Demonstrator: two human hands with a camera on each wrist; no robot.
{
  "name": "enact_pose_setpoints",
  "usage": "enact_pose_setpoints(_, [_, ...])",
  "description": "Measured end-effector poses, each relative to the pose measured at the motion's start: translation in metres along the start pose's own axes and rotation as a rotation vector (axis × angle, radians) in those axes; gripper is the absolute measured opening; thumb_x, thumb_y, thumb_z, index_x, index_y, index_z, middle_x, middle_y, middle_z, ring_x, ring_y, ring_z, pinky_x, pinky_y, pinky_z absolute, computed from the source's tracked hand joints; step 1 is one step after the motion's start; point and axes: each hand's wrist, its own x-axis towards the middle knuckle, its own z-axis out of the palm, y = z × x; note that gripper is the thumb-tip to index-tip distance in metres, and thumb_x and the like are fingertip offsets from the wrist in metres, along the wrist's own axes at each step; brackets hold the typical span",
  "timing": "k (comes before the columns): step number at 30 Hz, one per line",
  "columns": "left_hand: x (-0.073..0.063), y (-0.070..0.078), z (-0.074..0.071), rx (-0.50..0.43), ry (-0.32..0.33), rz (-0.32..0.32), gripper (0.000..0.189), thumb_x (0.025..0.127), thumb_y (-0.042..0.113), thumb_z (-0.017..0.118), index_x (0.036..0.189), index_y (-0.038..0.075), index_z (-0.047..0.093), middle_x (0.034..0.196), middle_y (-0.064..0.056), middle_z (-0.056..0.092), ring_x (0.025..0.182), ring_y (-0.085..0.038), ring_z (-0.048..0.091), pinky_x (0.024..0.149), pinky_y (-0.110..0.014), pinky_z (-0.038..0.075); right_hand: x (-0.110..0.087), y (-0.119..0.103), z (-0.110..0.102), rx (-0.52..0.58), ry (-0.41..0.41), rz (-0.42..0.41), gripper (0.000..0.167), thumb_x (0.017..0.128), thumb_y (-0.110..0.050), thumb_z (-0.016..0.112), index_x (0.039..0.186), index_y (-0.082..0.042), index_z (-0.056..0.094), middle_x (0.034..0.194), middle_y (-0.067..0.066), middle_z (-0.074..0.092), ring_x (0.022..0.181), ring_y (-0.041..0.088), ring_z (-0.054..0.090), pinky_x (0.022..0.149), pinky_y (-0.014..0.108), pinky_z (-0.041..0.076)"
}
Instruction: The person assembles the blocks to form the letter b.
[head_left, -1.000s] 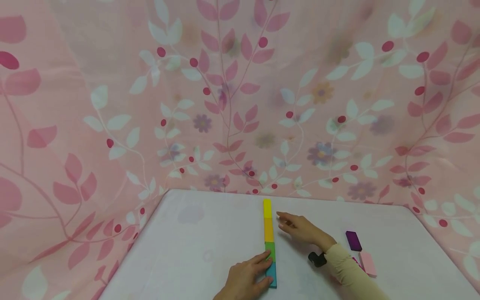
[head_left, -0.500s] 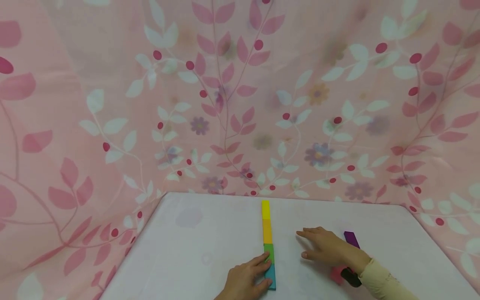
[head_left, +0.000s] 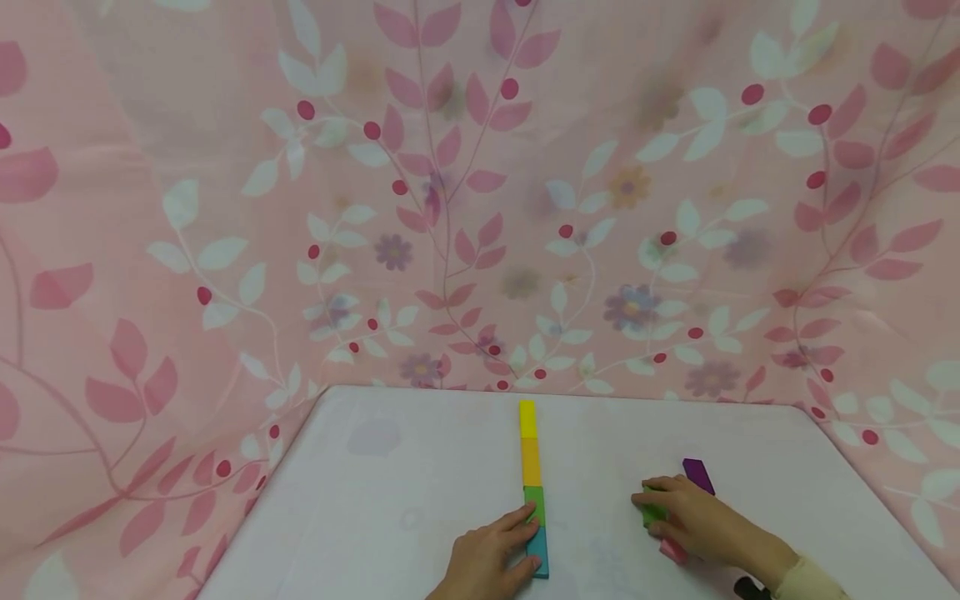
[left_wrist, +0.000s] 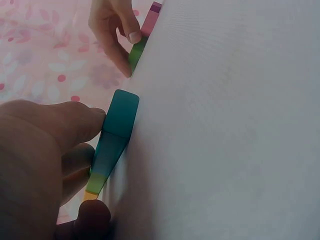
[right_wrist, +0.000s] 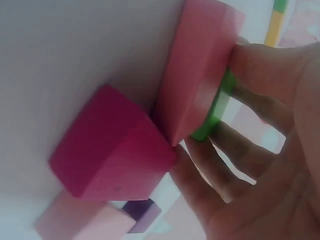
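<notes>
A straight row of flat blocks runs away from me on the white table: a yellow block point(head_left: 528, 418), an orange block point(head_left: 531, 462), a green block point(head_left: 533, 496) and a teal block point(head_left: 538, 563) nearest. My left hand point(head_left: 489, 557) rests along the row's left side, fingertips on the green and teal blocks, thumb against the teal one. To the right, my right hand point(head_left: 697, 518) pinches another green block point(head_left: 653, 510) between thumb and fingers. Right beside that block lies a rose-pink block point(right_wrist: 197, 70), partly hidden by the hand in the head view.
A dark purple block point(head_left: 699, 475) lies just behind my right hand. The right wrist view also has a magenta block point(right_wrist: 110, 145) and a pale pink block point(right_wrist: 82, 217). Floral pink cloth point(head_left: 465, 208) hangs behind the table point(head_left: 420, 442).
My right hand has moved from beside the row's far end rightward and nearer, onto the green block. My left hand has stayed on the row. The head view has shifted slightly.
</notes>
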Motion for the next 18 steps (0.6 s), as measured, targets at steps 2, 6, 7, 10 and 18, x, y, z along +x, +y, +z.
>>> enact_pose_setpoints(2, [0.000, 0.000, 0.000, -0.003, 0.001, 0.000, 0.050, 0.097, 0.046, 0.074, 0.139, 0.020, 0.072, 0.157, 0.012, 0.057, 0.127, -0.017, 0.070, 0.073, -0.032, 0.061, -0.003, 0.000, 0.002, -0.017, 0.028, 0.017, 0.042, 0.094, -0.035, 0.079, 0.129, -0.012, 0.075, 0.134, 0.018, 0.070, 0.120, 0.044, 0.066, 0.095, 0.061, 0.055])
enact_pose_setpoints(6, [0.000, 0.000, 0.000, -0.001, 0.003, 0.003, 0.049, 0.097, 0.046, 0.074, 0.139, 0.020, 0.072, 0.157, 0.012, 0.058, 0.126, -0.018, 0.070, 0.072, -0.032, 0.061, -0.008, -0.002, 0.008, -0.061, 0.126, 0.044, 0.050, 0.091, -0.043, 0.082, 0.130, -0.013, 0.074, 0.128, 0.008, 0.073, 0.114, 0.036, 0.069, 0.093, 0.059, 0.057])
enact_pose_setpoints(7, [0.000, 0.000, 0.000, 0.000, 0.005, 0.003, 0.049, 0.097, 0.046, 0.075, 0.138, 0.020, 0.072, 0.157, 0.012, 0.058, 0.126, -0.018, 0.070, 0.072, -0.032, 0.061, -0.009, -0.003, 0.009, -0.074, 0.156, 0.052, 0.053, 0.089, -0.044, 0.083, 0.131, -0.013, 0.073, 0.126, 0.006, 0.072, 0.111, 0.031, 0.069, 0.092, 0.057, 0.058])
enact_pose_setpoints(10, [0.000, -0.001, 0.000, 0.005, 0.010, 0.005, 0.049, 0.097, 0.045, 0.075, 0.139, 0.020, 0.072, 0.157, 0.011, 0.058, 0.126, -0.017, 0.070, 0.073, -0.032, 0.061, -0.010, -0.002, 0.014, -0.104, 0.255, 0.066, 0.060, 0.085, -0.048, 0.086, 0.131, -0.011, 0.072, 0.122, 0.002, 0.071, 0.103, 0.022, 0.069, 0.087, 0.050, 0.060])
enact_pose_setpoints(18, [0.001, -0.001, 0.001, 0.019, 0.015, 0.023, 0.048, 0.097, 0.043, 0.075, 0.139, 0.020, 0.072, 0.156, 0.009, 0.059, 0.124, -0.016, 0.071, 0.075, -0.030, 0.061, -0.012, -0.006, 0.023, -0.152, 0.362, 0.198, 0.065, 0.080, -0.054, 0.088, 0.127, -0.011, 0.074, 0.113, 0.003, 0.071, 0.090, 0.010, 0.062, 0.073, 0.037, 0.060])
